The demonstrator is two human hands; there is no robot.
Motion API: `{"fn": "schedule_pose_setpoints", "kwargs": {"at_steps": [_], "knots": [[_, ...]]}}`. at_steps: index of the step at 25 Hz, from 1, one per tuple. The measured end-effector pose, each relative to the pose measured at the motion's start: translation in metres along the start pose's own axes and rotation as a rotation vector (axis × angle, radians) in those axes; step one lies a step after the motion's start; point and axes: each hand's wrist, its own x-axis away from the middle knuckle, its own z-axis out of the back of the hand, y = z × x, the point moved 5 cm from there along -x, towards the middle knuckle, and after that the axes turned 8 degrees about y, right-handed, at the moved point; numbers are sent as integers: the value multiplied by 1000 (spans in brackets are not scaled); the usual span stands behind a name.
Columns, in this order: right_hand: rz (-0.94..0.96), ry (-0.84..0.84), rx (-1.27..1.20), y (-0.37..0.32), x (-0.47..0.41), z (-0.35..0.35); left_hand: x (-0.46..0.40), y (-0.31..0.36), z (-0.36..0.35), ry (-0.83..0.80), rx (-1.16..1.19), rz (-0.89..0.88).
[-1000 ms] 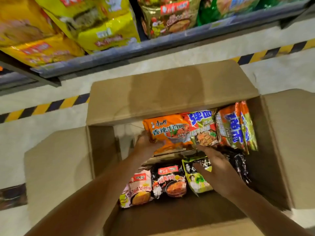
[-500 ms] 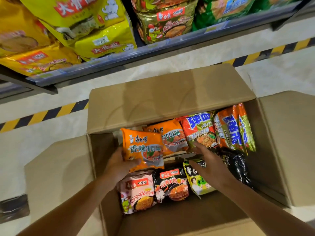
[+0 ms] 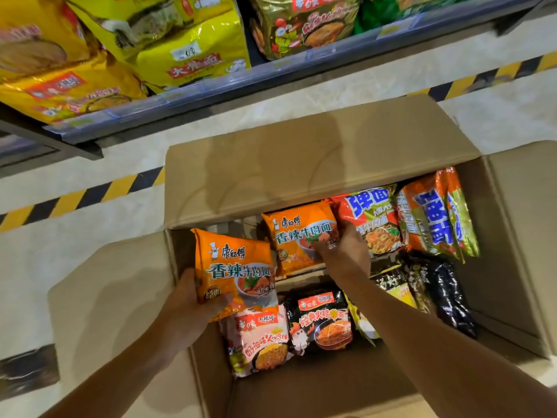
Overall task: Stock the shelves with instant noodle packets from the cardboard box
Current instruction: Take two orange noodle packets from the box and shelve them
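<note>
Head view, looking down into an open cardboard box (image 3: 325, 158) standing on the floor, centre of frame, flaps folded outward. Left hand (image 3: 193, 300) is gripping an orange noodle packet (image 3: 235, 267) by its lower-left corner — thumb on the printed face, packet raised over the box's left wall. Right hand (image 3: 343, 251) is reaching in at centre-right; its grip is closing on a second orange packet (image 3: 298, 236), fingers curled over that packet's right edge. Just right of it, a red-and-green packet (image 3: 373, 218) is lying beside two orange-and-blue packets (image 3: 431, 215) standing on edge at the box's upper right. Lower centre: pink packet (image 3: 259, 339) and black packet (image 3: 319, 321) lying side by side, touching. Dark packets (image 3: 446, 294) are lying at lower right, partly hidden by the right forearm. Top of frame: shelf (image 3: 211, 89) carrying yellow multipacks (image 3: 193, 46) at upper left and a gold pack (image 3: 304, 22) at upper centre. Black-and-yellow hazard tape (image 3: 75, 200) is running across the floor, mid-left.
</note>
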Motion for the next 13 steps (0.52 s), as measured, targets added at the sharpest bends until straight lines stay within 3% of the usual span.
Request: {"fn": "schedule_pose_setpoints", "kwargs": {"at_steps": [8, 13], "knots": [[-123, -179, -95, -7, 16, -7, 7, 13, 18, 3, 60, -30], [-193, -264, -238, -23, 48, 35, 35, 35, 49, -2, 63, -60]]}}
